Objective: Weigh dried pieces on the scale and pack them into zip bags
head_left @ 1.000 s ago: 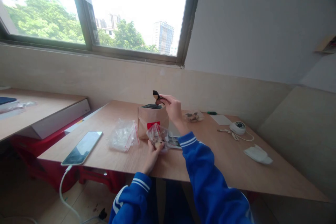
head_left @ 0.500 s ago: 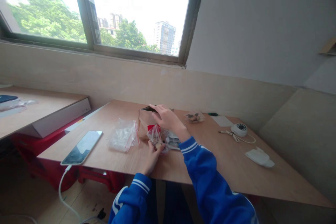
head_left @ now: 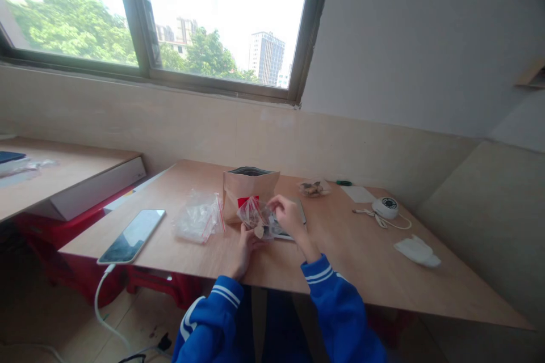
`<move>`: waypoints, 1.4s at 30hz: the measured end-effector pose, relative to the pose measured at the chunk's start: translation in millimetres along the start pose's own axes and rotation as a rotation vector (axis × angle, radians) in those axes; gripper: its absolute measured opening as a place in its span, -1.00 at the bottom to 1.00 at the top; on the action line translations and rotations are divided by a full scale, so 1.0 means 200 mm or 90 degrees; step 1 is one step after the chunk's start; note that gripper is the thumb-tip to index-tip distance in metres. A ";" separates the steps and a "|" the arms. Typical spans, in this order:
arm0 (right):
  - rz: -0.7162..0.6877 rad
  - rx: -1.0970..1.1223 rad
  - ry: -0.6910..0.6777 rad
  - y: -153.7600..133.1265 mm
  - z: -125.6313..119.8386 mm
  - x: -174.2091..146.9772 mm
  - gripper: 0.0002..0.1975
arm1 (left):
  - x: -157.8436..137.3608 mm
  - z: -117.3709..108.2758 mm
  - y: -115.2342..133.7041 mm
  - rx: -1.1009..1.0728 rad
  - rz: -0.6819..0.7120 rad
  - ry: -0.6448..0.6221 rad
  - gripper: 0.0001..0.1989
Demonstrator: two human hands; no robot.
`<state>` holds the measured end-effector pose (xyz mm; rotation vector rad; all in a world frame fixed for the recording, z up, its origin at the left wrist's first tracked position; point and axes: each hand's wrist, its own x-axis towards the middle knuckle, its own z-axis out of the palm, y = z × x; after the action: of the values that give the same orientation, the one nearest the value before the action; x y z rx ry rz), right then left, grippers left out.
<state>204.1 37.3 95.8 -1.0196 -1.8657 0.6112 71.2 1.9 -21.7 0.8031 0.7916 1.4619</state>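
Observation:
My left hand [head_left: 246, 245] is closed on the lower left of a clear plastic bag [head_left: 252, 214] that holds pale brownish pieces, just above the table's near side. At the bag's upper right edge, my right hand [head_left: 288, 216] has its fingers curled in a pinch against the plastic. Directly behind stands a brown kraft paper bag [head_left: 232, 190], upright, its dark mouth gaping at the top and a red patch on its front. Partly covered by my right hand and the plastic, a flat grey-edged device [head_left: 303, 212] lies on the table.
Left of the paper bag lie clear zip bags with red seams [head_left: 193, 221] and a phone [head_left: 133, 236] on a white cable. Farther right are another filled plastic bag [head_left: 314, 188], a green-capped pen [head_left: 344, 183], white paper [head_left: 358, 195], a white dome camera [head_left: 385, 207] and a crumpled tissue [head_left: 417, 251].
My right hand has come down from the paper bag's mouth to the plastic bag's edge, and its fingers have curled. The paper bag's opening now shows. My left hand stays on the plastic bag.

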 end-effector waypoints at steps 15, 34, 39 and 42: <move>0.024 0.132 -0.333 0.21 0.09 -0.06 -0.71 | 0.01 -0.03 -0.04 0.094 0.095 0.020 -0.49; 0.240 0.248 -0.233 0.26 0.10 -0.10 -0.68 | -0.03 0.02 0.03 -0.019 0.032 0.036 -0.64; 0.162 0.163 -0.216 0.27 0.12 -0.11 -0.80 | -0.01 0.01 0.01 -0.017 0.005 0.036 -0.56; 0.166 0.133 -0.216 0.29 0.14 -0.14 -0.83 | 0.00 -0.01 -0.02 0.030 0.022 0.055 -0.52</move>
<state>210.4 45.9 26.0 -1.0774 -1.9175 1.1702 71.9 2.9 -25.6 0.7964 0.8846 1.5213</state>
